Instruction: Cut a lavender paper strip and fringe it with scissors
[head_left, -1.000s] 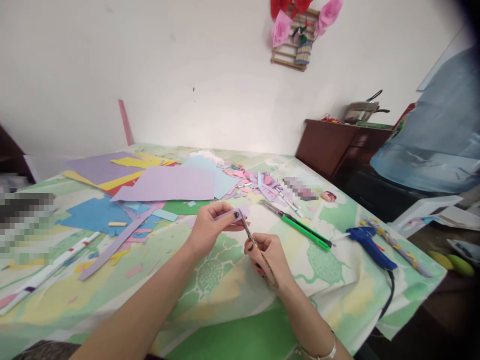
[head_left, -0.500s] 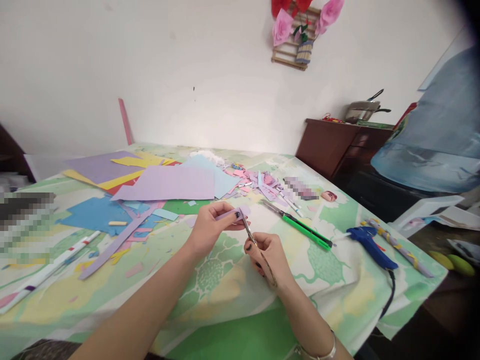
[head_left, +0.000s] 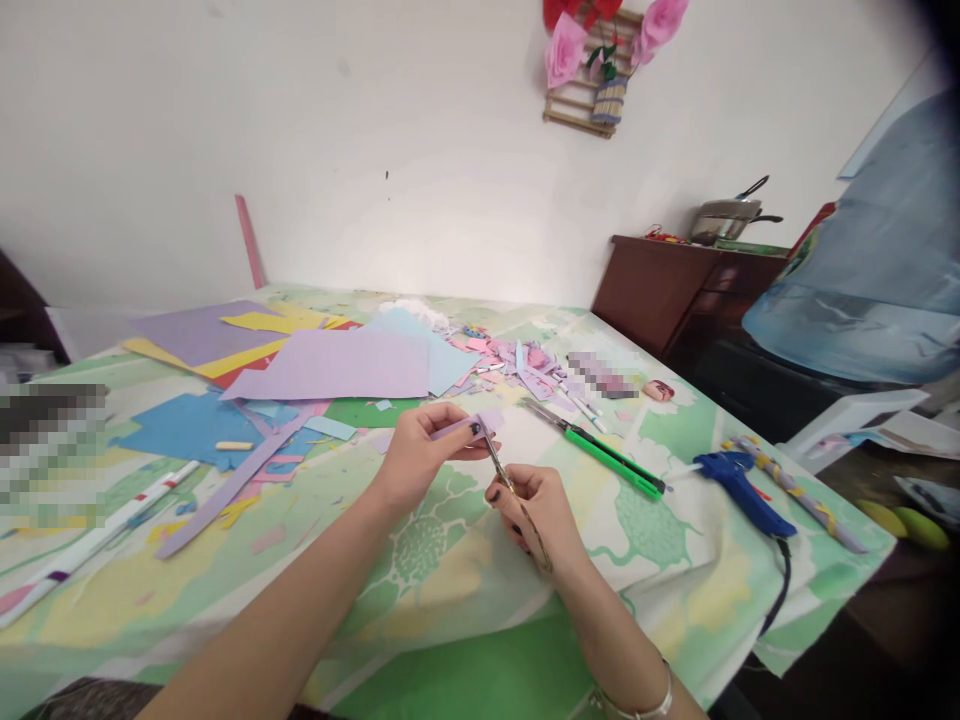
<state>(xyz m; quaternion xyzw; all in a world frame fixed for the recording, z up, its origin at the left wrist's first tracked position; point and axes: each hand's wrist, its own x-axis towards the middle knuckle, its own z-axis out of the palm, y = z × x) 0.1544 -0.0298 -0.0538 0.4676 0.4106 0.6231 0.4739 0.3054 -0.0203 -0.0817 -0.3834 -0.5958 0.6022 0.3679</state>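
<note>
My left hand [head_left: 427, 445] pinches a small strip of light purple paper [head_left: 491, 420] between thumb and fingers, above the table's middle. My right hand [head_left: 536, 510] is closed around a pair of scissors [head_left: 499, 462], whose blades point up and left and meet the paper beside my left thumb. Part of the strip is hidden behind the left fingers. Just right of the hands lies a green utility knife [head_left: 611, 462] with its blade end toward the back. Behind them rests a large light purple sheet [head_left: 345, 362].
Paper scraps [head_left: 532, 365] are heaped at the back. Blue paper [head_left: 180, 435], a long purple strip [head_left: 232, 495] and a white stick [head_left: 112, 535] lie left. A blue glue gun [head_left: 750, 495], its cord hanging over the edge, and a decorated stick [head_left: 806, 495] lie right, near a water bottle [head_left: 862, 270].
Both hands stay almost in place. The paper's free end at the scissor blades looks slightly shifted; the objects on the table have not moved.
</note>
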